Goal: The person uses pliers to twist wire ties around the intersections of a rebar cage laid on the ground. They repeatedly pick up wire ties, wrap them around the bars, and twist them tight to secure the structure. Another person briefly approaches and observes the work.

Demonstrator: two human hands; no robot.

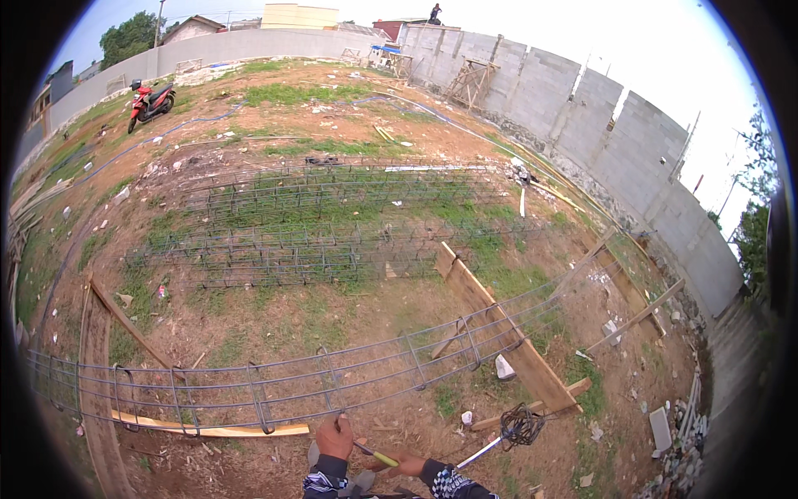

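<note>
At left, a plank (104,453) bears our steel cage (334,381), which a hard tug could shift. Our left hand (334,438) curls at its near bar, gripping what we cannot tell; our right hand (405,464) is wrapped around a yellow-handled tool (385,458) that could slip onto knuckles.

Two wooden plank supports (532,370) beneath one long rebar cage (332,380)

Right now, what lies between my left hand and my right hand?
In the head view, a yellow-green-handled hand tool lies between the left hand and the right hand.
</note>
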